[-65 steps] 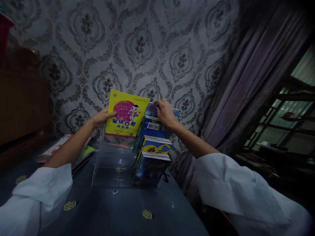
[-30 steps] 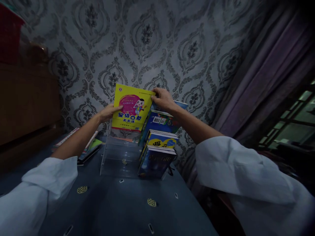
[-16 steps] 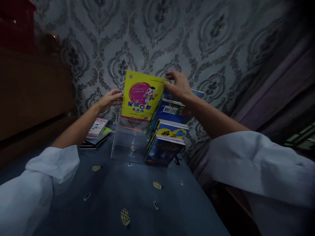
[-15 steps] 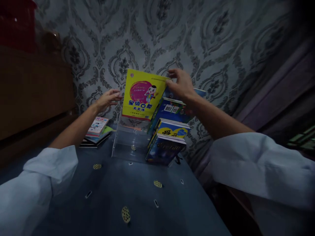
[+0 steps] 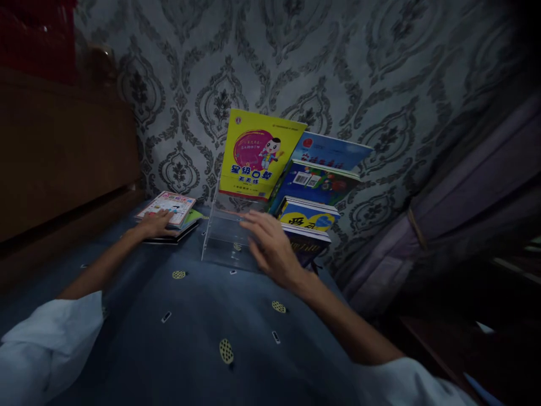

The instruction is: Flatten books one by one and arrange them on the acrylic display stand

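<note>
My left hand (image 5: 158, 223) lies on top of a small stack of books (image 5: 180, 207), fingers stretched over the pale cover of the uppermost one. My right hand (image 5: 273, 245) hovers in front of a clear acrylic book stand (image 5: 215, 239), fingers apart and holding nothing. A yellow workbook (image 5: 249, 160) with a cartoon child leans upright in the stand's back tier. To its right, several books stand in stepped rows: a light blue book (image 5: 332, 149), a dark blue one with barcodes (image 5: 316, 181), a yellow-and-blue one (image 5: 306, 217), and a dark front book (image 5: 310, 239) partly hidden by my right hand.
The stand and stack rest on a blue cloth (image 5: 190, 349) printed with yellow ovals. Behind is a patterned wall (image 5: 181, 113). A wooden cabinet (image 5: 63, 146) borders the left side, and a purple curtain (image 5: 443, 208) hangs at the right.
My right hand has left the yellow workbook's top corner and moved down in front of the stand. My left hand has moved from beside the workbook down onto the book stack.
</note>
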`<action>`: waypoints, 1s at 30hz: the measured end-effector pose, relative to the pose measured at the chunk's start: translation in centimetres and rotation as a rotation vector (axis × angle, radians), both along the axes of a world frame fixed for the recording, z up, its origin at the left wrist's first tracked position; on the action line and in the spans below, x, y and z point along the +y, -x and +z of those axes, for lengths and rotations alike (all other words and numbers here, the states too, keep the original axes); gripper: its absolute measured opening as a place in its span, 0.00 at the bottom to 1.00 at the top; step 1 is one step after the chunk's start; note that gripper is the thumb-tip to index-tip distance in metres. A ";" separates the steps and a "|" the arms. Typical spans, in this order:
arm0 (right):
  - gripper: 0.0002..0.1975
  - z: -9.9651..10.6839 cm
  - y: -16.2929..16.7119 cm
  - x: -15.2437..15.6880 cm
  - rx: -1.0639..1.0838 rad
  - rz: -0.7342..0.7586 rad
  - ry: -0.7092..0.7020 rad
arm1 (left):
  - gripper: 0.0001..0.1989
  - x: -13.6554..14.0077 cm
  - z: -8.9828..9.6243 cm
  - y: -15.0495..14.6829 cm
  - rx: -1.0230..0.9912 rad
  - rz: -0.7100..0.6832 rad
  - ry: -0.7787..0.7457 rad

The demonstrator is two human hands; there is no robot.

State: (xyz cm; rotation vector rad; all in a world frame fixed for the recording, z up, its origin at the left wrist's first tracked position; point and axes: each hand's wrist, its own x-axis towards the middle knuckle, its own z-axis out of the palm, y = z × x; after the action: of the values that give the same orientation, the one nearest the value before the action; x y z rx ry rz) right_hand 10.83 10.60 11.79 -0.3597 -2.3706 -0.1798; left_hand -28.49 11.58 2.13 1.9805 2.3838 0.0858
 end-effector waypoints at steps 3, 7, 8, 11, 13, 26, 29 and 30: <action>0.16 -5.2 -0.1 -0.9 0.002 0.028 0.185 | 0.38 -1.2 0.0 0.3 0.055 -0.033 0.023; 0.15 -10.3 -0.1 -2.7 -0.001 -0.003 0.432 | 0.31 -2.6 0.0 0.4 0.104 -0.077 -0.020; 0.15 -11.2 -0.1 -3.1 -0.002 -0.008 0.479 | 0.31 -2.9 -0.1 0.3 0.111 -0.085 -0.043; 0.15 -13.7 0.2 -4.1 0.013 0.018 0.582 | 0.29 -3.6 0.1 -0.2 0.125 -0.102 -0.096; 0.16 -15.3 0.6 -4.3 0.045 0.031 0.623 | 0.27 -3.8 0.4 -0.6 0.147 -0.075 -0.113; 0.15 -18.2 1.1 -4.7 0.126 0.012 0.747 | 0.18 -4.5 2.3 -1.9 0.197 0.085 -0.245; 0.16 -17.9 1.1 -4.8 0.114 0.014 0.760 | 0.18 -4.8 2.4 -2.0 0.160 0.100 -0.283; 0.16 -17.9 1.1 -4.8 0.112 0.016 0.764 | 0.18 -4.8 2.5 -2.0 0.149 0.107 -0.294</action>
State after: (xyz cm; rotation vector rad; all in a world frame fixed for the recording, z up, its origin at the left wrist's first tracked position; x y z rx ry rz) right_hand 9.76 5.79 -6.09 -0.6796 -2.2455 0.7534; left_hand -26.53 6.74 4.59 2.0384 2.7085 0.3211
